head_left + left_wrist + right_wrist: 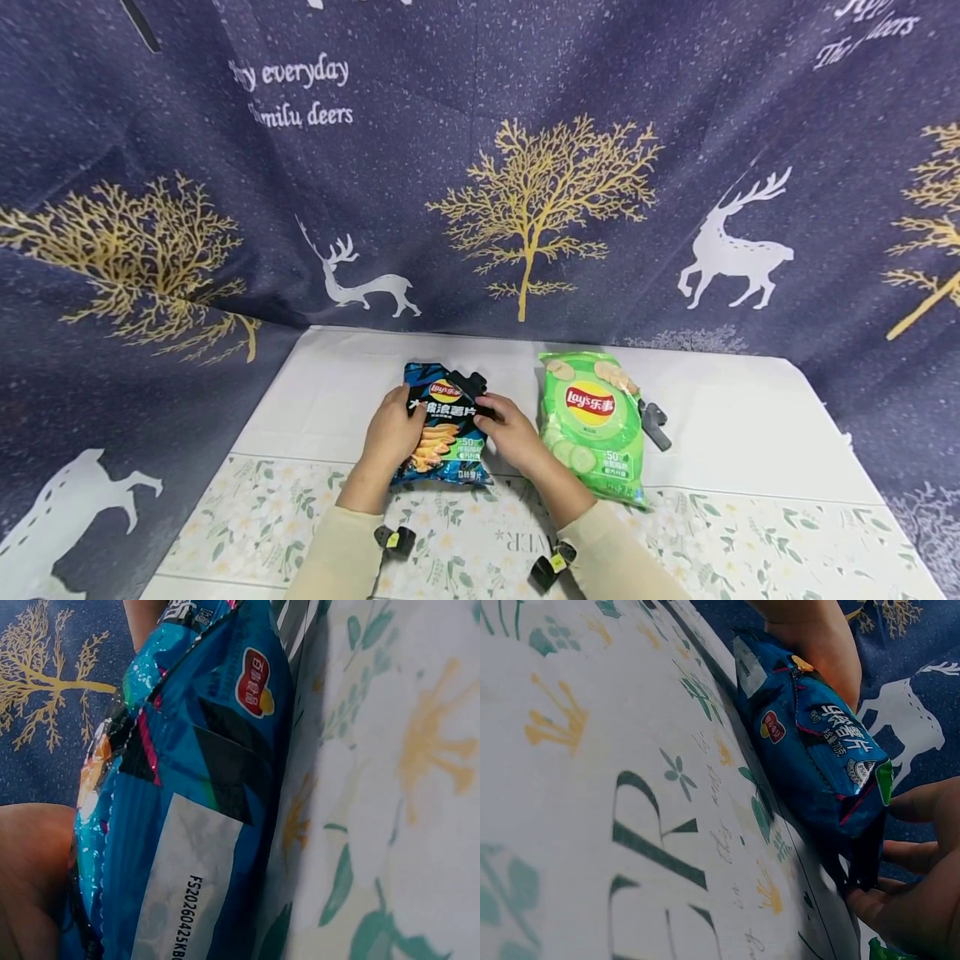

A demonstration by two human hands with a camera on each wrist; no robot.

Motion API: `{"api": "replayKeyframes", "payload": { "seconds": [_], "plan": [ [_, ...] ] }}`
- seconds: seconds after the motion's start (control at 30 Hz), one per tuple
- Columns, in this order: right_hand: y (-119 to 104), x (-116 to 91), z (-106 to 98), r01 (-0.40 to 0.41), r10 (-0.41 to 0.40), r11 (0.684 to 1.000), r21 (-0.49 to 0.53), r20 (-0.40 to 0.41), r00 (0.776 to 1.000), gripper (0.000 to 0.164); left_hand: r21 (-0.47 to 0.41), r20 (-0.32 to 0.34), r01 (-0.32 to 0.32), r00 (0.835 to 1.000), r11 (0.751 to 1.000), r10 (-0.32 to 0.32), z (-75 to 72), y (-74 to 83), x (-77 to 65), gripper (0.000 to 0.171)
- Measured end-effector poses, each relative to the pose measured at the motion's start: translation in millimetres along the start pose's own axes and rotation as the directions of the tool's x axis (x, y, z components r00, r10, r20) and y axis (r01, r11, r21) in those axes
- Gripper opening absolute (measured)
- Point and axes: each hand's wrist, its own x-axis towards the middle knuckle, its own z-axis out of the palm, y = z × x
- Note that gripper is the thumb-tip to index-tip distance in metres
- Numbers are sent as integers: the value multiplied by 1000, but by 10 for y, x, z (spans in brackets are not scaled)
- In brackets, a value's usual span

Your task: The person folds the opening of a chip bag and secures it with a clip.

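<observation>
A blue-and-black bag of Lay's potato chips (442,450) lies between both hands on the table. My left hand (392,433) grips its left edge. On the right side, my right hand (510,433) pinches the bag's edge; the fingers (919,851) show close against it in the right wrist view. A small black clip-like piece (468,384) lies over the bag's upper right, right beside the right fingertips. The left wrist view shows the bag's blue end with a pale printed strip (187,877), close to the tabletop.
A green Lay's chip bag (588,433) lies to the right of my right hand. Against its right edge is another black clip-like piece (656,425). The white table (735,433) has a floral cover (247,517) in front; a dark patterned curtain (465,267) hangs behind.
</observation>
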Motion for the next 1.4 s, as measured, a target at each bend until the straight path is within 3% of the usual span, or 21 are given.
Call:
{"api": "replayKeyframes", "payload": {
  "seconds": [0.47,0.7,0.9,1.2,1.4],
  "plan": [
    [-10,-6,-22,-7,7,1000,-14,17,1000,47,-7,46,-1,999,1000,1,3,40,-7,66],
    [-28,-23,13,-4,4,1000,-13,16,1000,49,-6,58,37,998,999,-36,-8,34,-19,69],
    [-59,-34,27,-19,19,999,-43,-9,1000,51,-17,50,31,998,999,-30,-20,29,-23,70],
    [-86,-43,28,-19,19,1000,-3,-17,1000,54,-61,-14,-8,1000,998,7,-72,48,-12,65],
    [-134,-25,16,-3,3,1000,17,-37,999,55,-89,-23,-34,999,995,32,-145,114,-33,63]
  ]
}}
